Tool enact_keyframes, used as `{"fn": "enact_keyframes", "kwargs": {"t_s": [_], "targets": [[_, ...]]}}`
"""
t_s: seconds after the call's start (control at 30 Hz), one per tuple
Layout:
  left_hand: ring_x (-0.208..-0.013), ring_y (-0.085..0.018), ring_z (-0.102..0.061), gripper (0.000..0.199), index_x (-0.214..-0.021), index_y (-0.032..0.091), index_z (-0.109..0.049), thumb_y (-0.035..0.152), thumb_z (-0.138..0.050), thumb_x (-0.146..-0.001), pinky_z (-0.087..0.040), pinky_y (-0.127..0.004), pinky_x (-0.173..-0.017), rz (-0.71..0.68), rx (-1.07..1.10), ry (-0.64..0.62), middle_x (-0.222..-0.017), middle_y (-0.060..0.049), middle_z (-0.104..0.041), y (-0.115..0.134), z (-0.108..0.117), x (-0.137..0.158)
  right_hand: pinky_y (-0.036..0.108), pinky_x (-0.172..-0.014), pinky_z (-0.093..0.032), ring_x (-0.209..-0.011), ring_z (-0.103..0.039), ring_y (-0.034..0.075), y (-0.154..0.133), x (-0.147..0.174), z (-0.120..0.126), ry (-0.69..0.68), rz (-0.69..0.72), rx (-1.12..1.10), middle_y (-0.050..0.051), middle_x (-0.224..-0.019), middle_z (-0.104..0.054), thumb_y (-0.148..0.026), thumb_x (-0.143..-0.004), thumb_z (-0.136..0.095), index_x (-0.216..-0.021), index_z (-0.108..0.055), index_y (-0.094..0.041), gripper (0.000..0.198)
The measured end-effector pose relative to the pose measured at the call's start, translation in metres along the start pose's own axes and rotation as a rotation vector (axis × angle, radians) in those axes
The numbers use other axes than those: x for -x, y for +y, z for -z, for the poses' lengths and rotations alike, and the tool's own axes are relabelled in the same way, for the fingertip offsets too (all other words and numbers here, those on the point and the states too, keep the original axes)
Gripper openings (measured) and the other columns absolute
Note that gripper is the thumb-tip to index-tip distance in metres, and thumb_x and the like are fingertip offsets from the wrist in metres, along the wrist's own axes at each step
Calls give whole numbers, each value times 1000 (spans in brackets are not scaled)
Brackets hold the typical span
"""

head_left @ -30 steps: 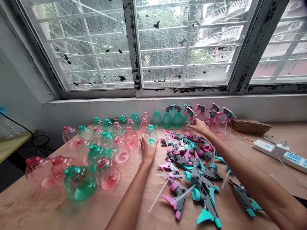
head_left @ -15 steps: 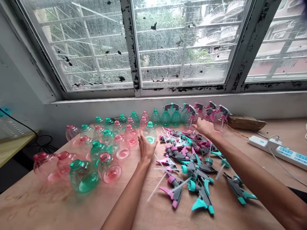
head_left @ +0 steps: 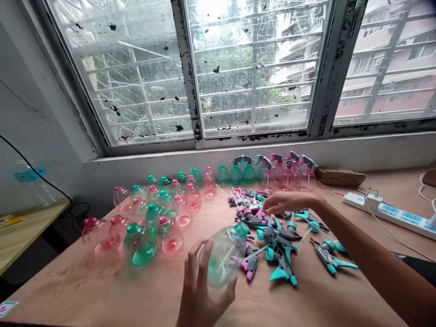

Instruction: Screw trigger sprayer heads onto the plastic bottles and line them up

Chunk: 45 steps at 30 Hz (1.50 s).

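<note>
My left hand (head_left: 207, 286) grips a clear green bottle (head_left: 226, 256) near the front of the table, fingers and thumb around its body. The bottle is tilted, its open green neck pointing up and right. My right hand (head_left: 289, 200) reaches over the back of a heap of trigger spray heads (head_left: 277, 236), fingers stretched out and pointing left, with no object seen in them. These heads are grey with pink or teal parts and thin white tubes. Whether the fingertips touch the heap I cannot tell.
Several pink and green bottles without tops, such as a green one (head_left: 140, 245), stand at left. Bottles with spray heads (head_left: 248, 172) line the wall below the window. A brown package (head_left: 340, 177) and a white power strip (head_left: 391, 211) with cords lie at right.
My left hand has lifted the green bottle from the back row towards me and tilted it. My right hand has come from the finished spray bottles to above the heap. The view has shifted.
</note>
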<state>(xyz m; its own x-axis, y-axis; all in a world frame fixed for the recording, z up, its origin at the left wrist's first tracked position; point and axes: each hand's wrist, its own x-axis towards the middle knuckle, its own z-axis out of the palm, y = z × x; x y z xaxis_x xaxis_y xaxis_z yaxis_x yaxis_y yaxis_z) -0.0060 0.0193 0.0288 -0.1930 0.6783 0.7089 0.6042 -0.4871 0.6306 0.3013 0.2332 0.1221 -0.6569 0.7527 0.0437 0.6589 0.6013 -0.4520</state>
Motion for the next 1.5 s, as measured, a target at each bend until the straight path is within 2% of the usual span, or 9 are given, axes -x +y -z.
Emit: {"fn": "enact_keyframes", "kwargs": {"t_s": [0.13,0.2,0.33,0.53,0.7,0.83,1.03,1.27,1.5], "targets": [[-133,-43,-60,82,-145,30,-52,36,-85,-70,-49,-57,-112,219,198,58,-140,-15,-64,-13,0,44,41,-81,-61,-93,-73,26,18,-14,-27,95,-199,258,9,-108,-77,-30,-99,-71,-107,-74,-19,14],[-139,-42,-56,86,-149,28,-48,47,-83,-73,-46,-56,-116,355,285,74,-147,-16,-60,-13,-1,46,45,-90,-61,-105,-71,26,26,-18,-39,100,-241,327,9,-126,-70,-31,-102,-68,-122,-69,-20,23],[-142,-40,-52,84,-146,30,-50,58,-81,-73,-47,-51,-117,499,413,105,-154,-13,-54,-7,0,28,48,-94,-60,-111,-70,27,31,-20,-56,127,-243,363,10,-134,-67,-31,-103,-67,-128,-66,-21,27],[-131,-36,-62,75,-133,33,-58,55,-87,-68,-55,-46,-109,507,516,96,-143,-7,-63,-3,-7,15,43,-91,-57,-108,-71,29,16,0,-60,245,-209,295,9,-120,-76,-27,-98,-70,-115,-71,-22,18],[-146,-38,-48,81,-142,35,-54,53,-85,-70,-45,-50,-120,448,478,87,-157,-7,-51,3,-14,23,39,-84,-55,-106,-73,33,-9,52,-47,360,-181,201,10,-118,-78,-34,-95,-65,-117,-68,-25,24],[-143,-37,-53,83,-146,31,-49,54,-84,-74,-48,-49,-118,504,546,27,-153,-10,-57,3,-16,23,38,-80,-57,-99,-72,29,-28,96,-40,432,-136,31,8,-116,-78,-43,-97,-60,-117,-67,-26,27],[-136,-37,-61,78,-143,23,-52,64,-75,-81,-51,-47,-115,524,524,-18,-142,-15,-67,-3,-8,20,42,-79,-57,-94,-69,31,-47,144,-52,370,-10,-16,6,-110,-76,-39,-91,-70,-118,-69,-33,27],[-138,-38,-58,72,-143,24,-56,63,-71,-85,-41,-53,-121,620,620,135,-139,-12,-68,-19,-11,29,48,-84,-58,-103,-70,35,-61,157,-53,402,-18,5,7,-118,-76,-37,-92,-69,-119,-69,-37,27],[-135,-40,-60,78,-145,22,-56,60,-79,-80,-50,-48,-114,532,697,-70,-141,-15,-68,-15,-8,32,49,-97,-54,-116,-63,34,-80,149,-58,284,71,36,7,-119,-74,-36,-98,-65,-119,-71,-35,21]]}}
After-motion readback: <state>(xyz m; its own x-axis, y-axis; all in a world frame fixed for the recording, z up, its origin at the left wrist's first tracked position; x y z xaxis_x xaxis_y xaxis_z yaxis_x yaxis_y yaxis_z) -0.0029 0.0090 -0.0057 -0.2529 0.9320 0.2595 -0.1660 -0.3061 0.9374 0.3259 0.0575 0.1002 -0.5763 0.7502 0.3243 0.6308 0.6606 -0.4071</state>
